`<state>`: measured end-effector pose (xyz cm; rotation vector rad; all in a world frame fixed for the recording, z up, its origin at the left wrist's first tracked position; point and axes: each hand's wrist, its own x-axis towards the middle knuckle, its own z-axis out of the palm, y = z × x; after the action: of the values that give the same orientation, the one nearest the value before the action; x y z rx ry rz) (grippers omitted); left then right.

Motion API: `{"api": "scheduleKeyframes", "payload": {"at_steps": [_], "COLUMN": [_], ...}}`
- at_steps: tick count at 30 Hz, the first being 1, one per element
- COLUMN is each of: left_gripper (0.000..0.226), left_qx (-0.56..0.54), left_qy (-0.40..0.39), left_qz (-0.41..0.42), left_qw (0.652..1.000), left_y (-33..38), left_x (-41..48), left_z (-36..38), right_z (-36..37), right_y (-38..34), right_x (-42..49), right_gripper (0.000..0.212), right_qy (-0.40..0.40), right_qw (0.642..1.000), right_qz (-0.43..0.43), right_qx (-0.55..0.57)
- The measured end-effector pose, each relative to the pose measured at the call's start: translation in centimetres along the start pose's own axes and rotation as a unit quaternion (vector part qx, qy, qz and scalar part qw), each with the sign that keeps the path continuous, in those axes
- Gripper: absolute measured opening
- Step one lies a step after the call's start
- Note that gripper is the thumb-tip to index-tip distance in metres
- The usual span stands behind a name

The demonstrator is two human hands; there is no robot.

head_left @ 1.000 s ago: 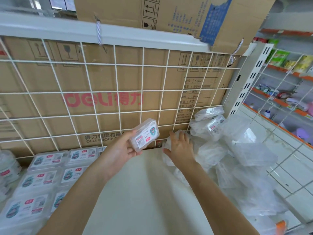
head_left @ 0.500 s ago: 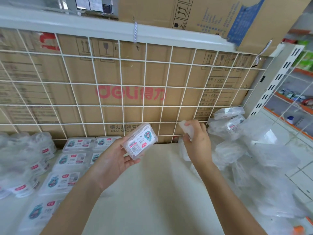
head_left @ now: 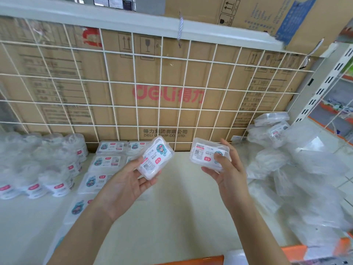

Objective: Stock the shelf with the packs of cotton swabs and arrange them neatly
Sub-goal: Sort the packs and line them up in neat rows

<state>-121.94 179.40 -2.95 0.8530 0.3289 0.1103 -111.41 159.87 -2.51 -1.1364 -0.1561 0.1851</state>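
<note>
Starting nearest: the orange shelf edge [head_left: 191, 260] runs along the bottom of view, and both our forearms reach over it. Our left hand [head_left: 124, 186] grips one pack of cotton swabs [head_left: 155, 159], thumb on one long side, fingers curled under, label up and tilted. Our right hand [head_left: 228, 175] grips a second pack [head_left: 205, 153], thumb pressed on the label, fingers curled beneath. Both packs are in the air above the bare middle of the shelf [head_left: 181, 217], apart from each other and touching nothing else. Handling guess: clear hard plastic boxes, light, stiff enough to take a squeeze on the long edges. They look smooth, so a flat grip on the lid could slide. We'd take hold across the narrow width, thumb against fingers, and go easy on the lid seam in case it pops. Left of our left hand, the laid rows of packs [head_left: 108, 161] lie flat, label up, edge to edge, running back to the wire grid [head_left: 161, 81]. The next open slot looks to be on the right side of those rows. Further left sit bagged round tubs [head_left: 57, 169]. On the right, a loose heap of wrapped packs [head_left: 305, 178] looks like the supply. Behind the grid stands a cardboard box [head_left: 149, 69] with red lettering.
</note>
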Motion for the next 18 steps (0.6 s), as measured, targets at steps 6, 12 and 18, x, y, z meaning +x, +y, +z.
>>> {"api": "scheduleKeyframes", "payload": {"at_steps": [6, 12, 18], "left_gripper": [0.047, 0.042, 0.045], "left_qx": [0.0, 0.077, 0.135], "left_qy": [0.043, 0.015, -0.002], "left_qz": [0.026, 0.034, 0.035], "left_qw": [0.999, 0.996, 0.99], "left_y": [-0.7, -1.2, -1.4], "left_x": [-1.4, -2.2, -2.7], "left_z": [-0.7, 0.1, 0.9], "right_z": [0.6, 2.2, 3.2], "right_y": [0.6, 1.5, 2.4], "right_x": [-2.1, -3.0, -3.6], "right_gripper": [0.023, 0.033, 0.037], "right_qy": [-0.053, -0.137, -0.184], "right_qw": [0.998, 0.99, 0.98], "right_qz": [0.032, 0.031, 0.025], "right_qx": [-0.002, -0.011, -0.07]}}
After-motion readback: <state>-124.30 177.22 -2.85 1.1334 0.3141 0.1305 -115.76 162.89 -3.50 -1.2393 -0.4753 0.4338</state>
